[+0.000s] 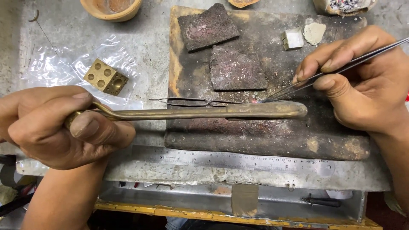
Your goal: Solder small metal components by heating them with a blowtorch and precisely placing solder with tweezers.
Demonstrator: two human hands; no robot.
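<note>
While the right hand (366,85) pinches slim steel tweezers (324,76) between thumb and forefinger, its fingers closed narrowly round the shaft, the tweezer tips come down to a small bright spot on the charred board (272,136), just beside the far end of the brass pipe (204,113). What the tips grip, if anything, is too small to tell. The left hand (55,125) is curled shut round the near end of that pipe, thumb pressed along the top, and the pipe runs level across the board's left edge to end near the board's middle.

On the board, just behind the pipe, lies a thin wire piece (191,101) with a forked end. Further back on the board sit two dark, rough blocks (236,68), one behind the other, nearly touching. Toward the board's far right corner are a small pale cube (293,38) and a round pale lump (314,33), close together.

Left of the board, on crinkled clear plastic (55,68), stands a brass cube (105,76) with round hollows in its faces. Beyond the board's far left corner is a clay bowl (110,8). Along the board's near edge lies a steel ruler (238,162) on the grey metal bench (145,47).
</note>
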